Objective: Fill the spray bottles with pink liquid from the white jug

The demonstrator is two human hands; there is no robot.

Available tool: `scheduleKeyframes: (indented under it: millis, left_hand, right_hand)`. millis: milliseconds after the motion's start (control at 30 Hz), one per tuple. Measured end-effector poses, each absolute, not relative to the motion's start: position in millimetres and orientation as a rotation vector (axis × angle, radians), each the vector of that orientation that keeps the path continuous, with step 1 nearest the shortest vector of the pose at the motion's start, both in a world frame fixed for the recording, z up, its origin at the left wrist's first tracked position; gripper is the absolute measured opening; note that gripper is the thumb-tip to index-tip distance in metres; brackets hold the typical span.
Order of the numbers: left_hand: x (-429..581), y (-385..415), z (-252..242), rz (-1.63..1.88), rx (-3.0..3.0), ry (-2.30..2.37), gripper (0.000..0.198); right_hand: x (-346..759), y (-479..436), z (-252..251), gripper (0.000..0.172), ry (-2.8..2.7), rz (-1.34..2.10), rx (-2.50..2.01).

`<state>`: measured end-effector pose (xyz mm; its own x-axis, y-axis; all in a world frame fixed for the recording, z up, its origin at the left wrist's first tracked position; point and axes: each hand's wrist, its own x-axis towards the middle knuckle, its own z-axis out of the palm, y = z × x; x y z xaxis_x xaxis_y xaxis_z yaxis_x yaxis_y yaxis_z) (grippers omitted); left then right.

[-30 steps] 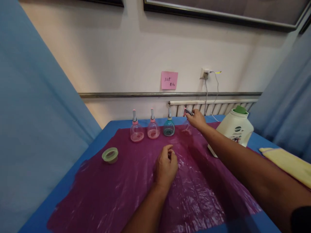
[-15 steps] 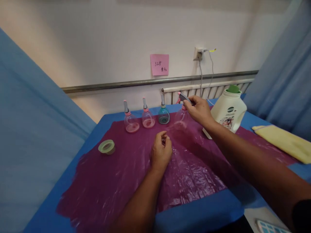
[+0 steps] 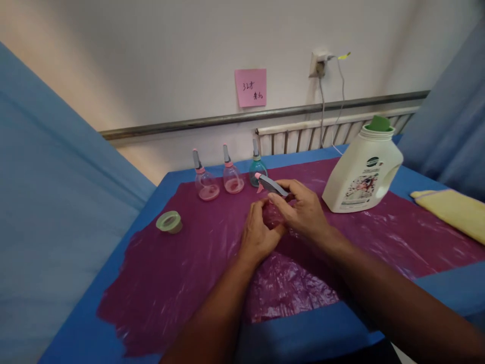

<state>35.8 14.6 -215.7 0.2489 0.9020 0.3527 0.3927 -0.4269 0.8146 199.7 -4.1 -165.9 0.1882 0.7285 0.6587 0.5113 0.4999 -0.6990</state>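
Between my hands is a clear spray bottle (image 3: 272, 215) with a grey and pink trigger head, over the purple plastic sheet (image 3: 189, 263). My left hand (image 3: 259, 232) wraps round the bottle's body from the left. At the neck and spray head, my right hand (image 3: 301, 207) grips it from the right, with the nozzle pointing left. Both hands cover much of the bottle's body. Behind them stand two clear spray bottles with pink liquid, one at the left (image 3: 207, 184) and one beside it (image 3: 232, 178), and a teal spray bottle (image 3: 258, 169).
A large cream jug (image 3: 364, 172) with a green piece in its mouth stands at the right. Beyond it lies a folded yellow cloth (image 3: 450, 210). A roll of tape (image 3: 169, 222) rests at the left. Blue curtains (image 3: 56, 202) hang on both sides; a metal rail (image 3: 212, 121) crosses the wall.
My right hand has brought the spray bottle from the back row toward me. My left hand, earlier loosely curled and apart from it, now wraps round its body.
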Motion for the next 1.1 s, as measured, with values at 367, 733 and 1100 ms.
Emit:
scheduleKeyframes:
  millis: [367, 733, 1100]
  left_hand:
    - [33, 16, -225, 1.107, 1.762, 1.005, 0.077]
    - [33, 13, -220, 1.073, 1.771, 0.985, 0.067]
    - [31, 17, -231, 1.106, 1.796, 0.981, 0.080]
  right_hand:
    - [206, -5, -192, 0.062, -1.328, 0.623, -1.061]
    - [199, 2, -205, 0.085, -1.192, 0.628, -1.035]
    - [200, -10, -192, 0.051, -1.271, 0.741, -0.919]
